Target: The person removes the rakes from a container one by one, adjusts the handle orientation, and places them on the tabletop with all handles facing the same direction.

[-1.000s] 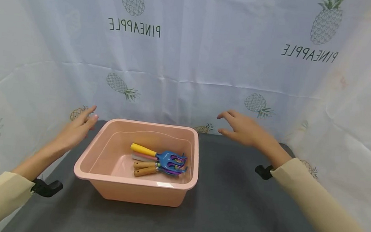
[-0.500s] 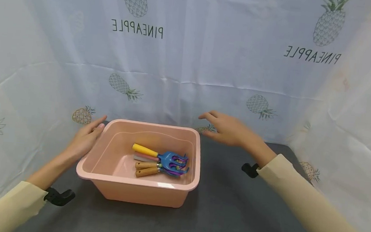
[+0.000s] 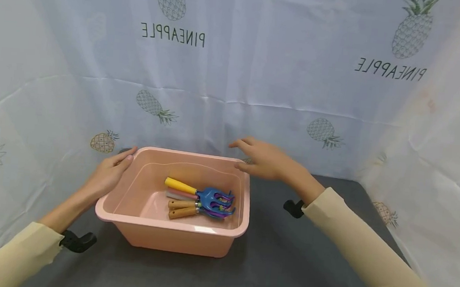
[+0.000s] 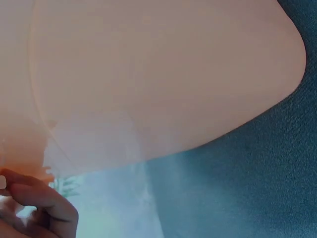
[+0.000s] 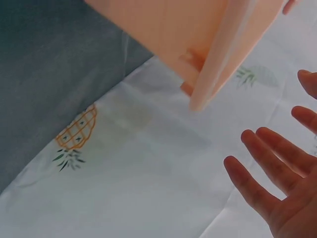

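Observation:
A pink plastic basin [image 3: 171,237] stands in the head view, left of the middle. Inside it lie several small garden hand forks [image 3: 213,201] with blue and purple tines, one yellow handle [image 3: 180,185] and wooden handles [image 3: 183,211]. My left hand [image 3: 108,174] grips the basin's left rim near the back corner; bent fingers [image 4: 47,203] show at that edge in the left wrist view. Over the back right corner, my right hand [image 3: 271,161] hovers with spread, fairly straight fingers. In the right wrist view its fingers [image 5: 257,193] are apart from the basin's rim [image 5: 218,59].
Under the basin is a dark grey tabletop [image 3: 285,258], extending farther to the right. A white curtain [image 3: 236,71] with pineapple prints encloses the back and both sides. Each wrist wears a black strap piece, such as the left strap [image 3: 77,242].
My left hand has come in from the left onto the basin's rim. The right hand has moved left, from beside the basin to over its back right corner.

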Demonstrator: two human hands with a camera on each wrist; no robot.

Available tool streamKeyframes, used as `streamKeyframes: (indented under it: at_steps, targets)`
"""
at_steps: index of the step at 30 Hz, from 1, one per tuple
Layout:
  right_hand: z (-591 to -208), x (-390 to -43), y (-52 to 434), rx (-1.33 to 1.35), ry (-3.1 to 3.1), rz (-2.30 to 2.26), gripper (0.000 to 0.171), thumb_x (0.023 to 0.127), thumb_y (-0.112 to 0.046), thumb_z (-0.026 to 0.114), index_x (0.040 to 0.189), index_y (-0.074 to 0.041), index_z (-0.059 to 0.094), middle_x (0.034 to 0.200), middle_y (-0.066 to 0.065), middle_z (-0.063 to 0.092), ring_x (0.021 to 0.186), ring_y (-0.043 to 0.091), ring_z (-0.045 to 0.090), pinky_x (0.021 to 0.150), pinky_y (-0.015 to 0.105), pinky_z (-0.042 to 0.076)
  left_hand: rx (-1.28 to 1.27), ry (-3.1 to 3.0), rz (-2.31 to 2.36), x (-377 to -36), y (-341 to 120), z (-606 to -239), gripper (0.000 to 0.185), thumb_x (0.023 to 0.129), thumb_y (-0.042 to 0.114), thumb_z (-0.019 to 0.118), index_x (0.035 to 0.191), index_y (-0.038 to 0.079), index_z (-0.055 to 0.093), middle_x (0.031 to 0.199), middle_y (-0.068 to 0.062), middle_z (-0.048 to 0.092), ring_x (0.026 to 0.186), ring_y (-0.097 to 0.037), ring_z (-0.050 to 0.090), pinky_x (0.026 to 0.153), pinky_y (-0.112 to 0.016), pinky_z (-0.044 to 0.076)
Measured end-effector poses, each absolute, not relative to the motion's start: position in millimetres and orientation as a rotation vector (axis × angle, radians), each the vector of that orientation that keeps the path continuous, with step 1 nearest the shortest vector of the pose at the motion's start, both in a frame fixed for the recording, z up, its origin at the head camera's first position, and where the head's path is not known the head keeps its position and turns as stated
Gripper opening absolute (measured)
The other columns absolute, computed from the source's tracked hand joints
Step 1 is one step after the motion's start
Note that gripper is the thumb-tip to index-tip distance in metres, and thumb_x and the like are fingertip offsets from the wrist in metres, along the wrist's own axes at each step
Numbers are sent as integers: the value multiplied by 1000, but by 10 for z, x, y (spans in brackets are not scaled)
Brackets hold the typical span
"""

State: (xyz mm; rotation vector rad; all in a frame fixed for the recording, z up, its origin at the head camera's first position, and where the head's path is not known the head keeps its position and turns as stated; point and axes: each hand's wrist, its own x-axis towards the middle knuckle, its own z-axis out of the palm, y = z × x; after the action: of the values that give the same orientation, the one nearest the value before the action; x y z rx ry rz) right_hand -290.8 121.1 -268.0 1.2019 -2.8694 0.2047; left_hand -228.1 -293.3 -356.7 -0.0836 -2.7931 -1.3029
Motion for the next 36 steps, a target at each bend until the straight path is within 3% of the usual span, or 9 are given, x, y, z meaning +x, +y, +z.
streamKeyframes:
  at_steps: [7, 17, 26, 36]
  targets:
    - [-2664, -2911, 986, 1295, -2869, 243, 51, 105, -42, 58, 152, -25, 47, 154, 4, 52, 132, 25, 59, 108, 48, 50, -146, -2808, -1270, -2305, -2948, -3583, 60, 113, 46, 29, 165, 15, 26, 167, -25, 27, 147, -53, 35, 113, -66, 37]
    - [-2699, -3012, 583, 1548, -2873, 458, 52, 104, -29, 62, 152, -17, 45, 144, 10, 62, 126, 28, 66, 105, 44, 53, -202, -2780, -1291, -2328, -2930, -3585, 59, 114, 42, 28, 165, 11, 28, 165, -28, 32, 144, -52, 41, 110, -65, 41]
    - [-2771, -3074, 224, 1559, -2989, 658, 50, 102, -26, 65, 149, -18, 48, 135, 13, 67, 122, 24, 67, 105, 40, 53, -201, -2760, -1318, -2350, -2945, -3620, 57, 115, 37, 27, 165, 10, 27, 164, -29, 32, 143, -51, 42, 108, -61, 44]
    - [-2911, -3137, 47, 1436, -3155, 768, 50, 101, -22, 67, 147, -10, 51, 132, 15, 68, 112, 27, 67, 84, 40, 60, -212, -2752, -1292, -2339, -2953, -3620, 56, 115, 37, 28, 164, 9, 30, 163, -29, 35, 142, -51, 44, 107, -58, 44]
